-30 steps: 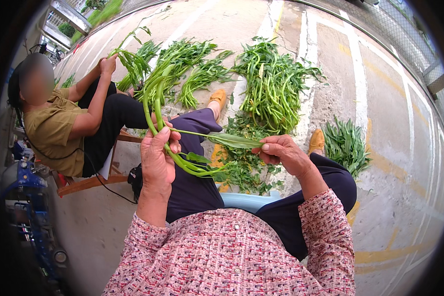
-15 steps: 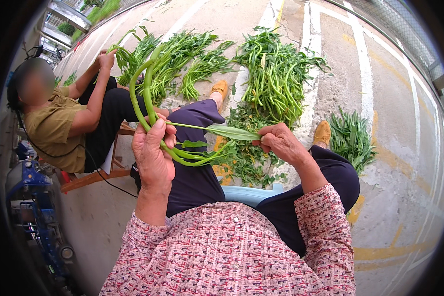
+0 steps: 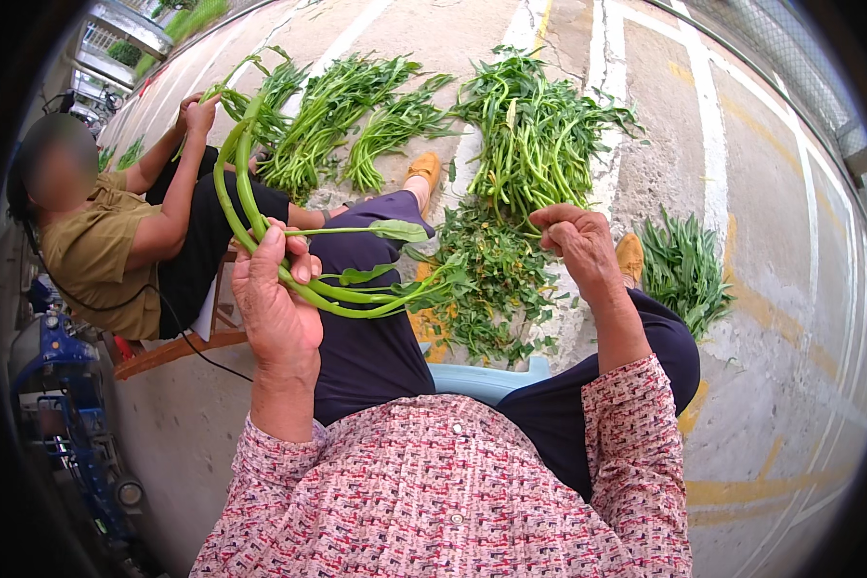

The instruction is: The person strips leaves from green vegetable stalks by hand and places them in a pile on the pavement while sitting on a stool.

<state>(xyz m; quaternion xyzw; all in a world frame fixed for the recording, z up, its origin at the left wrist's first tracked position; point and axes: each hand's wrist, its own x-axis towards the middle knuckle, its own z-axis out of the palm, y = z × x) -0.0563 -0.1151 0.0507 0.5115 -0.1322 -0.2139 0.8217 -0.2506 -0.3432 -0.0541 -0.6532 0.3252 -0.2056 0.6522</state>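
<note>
My left hand [image 3: 277,294] is closed on a few water spinach stems [image 3: 231,183], thick and green, looping up past the fingers and trailing off to the right with small leaves. From the same hand a thin stalk runs rightward and ends in a shortened leaf [image 3: 400,230]. My right hand [image 3: 580,246] is raised apart from the stems, its fingers curled and pinched together; whatever is between the fingertips is too small to make out. Below and between the hands lies a heap of plucked leaves [image 3: 486,279] on the ground.
A big pile of water spinach [image 3: 535,135] lies ahead, smaller bunches [image 3: 337,116] left of it, and a leafy bundle [image 3: 686,275] by my right shoe [image 3: 630,258]. At left a seated person [image 3: 106,241] handles stems near a blue wheeled vehicle [image 3: 63,385]. A light blue stool [image 3: 486,380] is beneath me.
My right hand has pulled away from the long leaf, up and to the right, and the leaf is now shorter. My left hand has shifted slightly left with the stems.
</note>
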